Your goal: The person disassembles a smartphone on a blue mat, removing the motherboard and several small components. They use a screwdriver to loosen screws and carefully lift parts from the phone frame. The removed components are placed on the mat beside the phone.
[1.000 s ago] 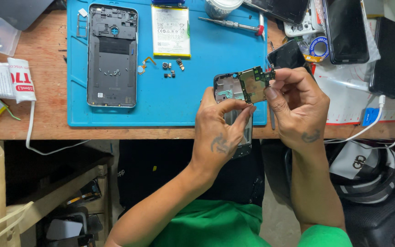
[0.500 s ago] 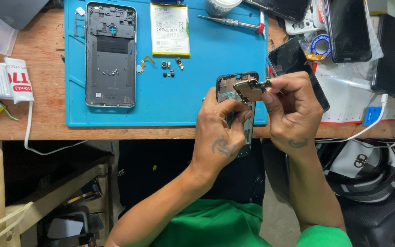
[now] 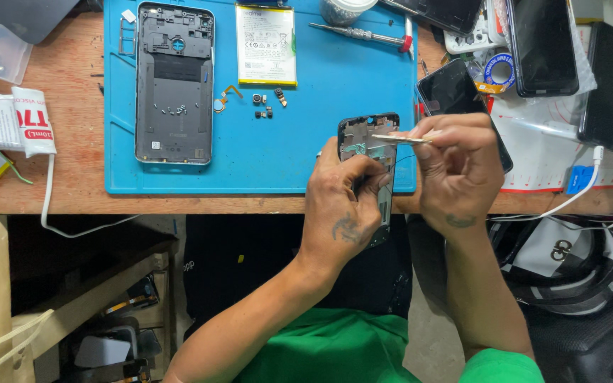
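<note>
**Head view: board held flat over the open phone frame**

Head camera, the only view we have, looks down on a wooden bench with a blue work mat (image 3: 306, 163). We grip the opened phone frame (image 3: 365, 142) in our left hand (image 3: 345, 206), fingers curled shut around its lower half, thumb pressed across the middle. The frame hangs over the mat's near right corner, partly past the bench edge. Its long axis runs away from us toward the back of the bench, top end pointing away, open inside facing up.

Our right hand (image 3: 455, 174) pinches a thin circuit board (image 3: 400, 139) between thumb and fingertips, closed on its right end. The board shows edge-on, lying across the frame's upper part, its long axis running left to right, roughly square to the frame. Whether it touches the frame, we cannot tell.

To do this well, we judge we should keep the board level, hold it by its edges only, and steady the frame with the left thumb so neither twists against the other.

Further back on the mat lie a grey back cover (image 3: 174, 84), a battery (image 3: 266, 44) and small loose parts (image 3: 264, 105). A screwdriver (image 3: 360, 32) rests behind them.
</note>
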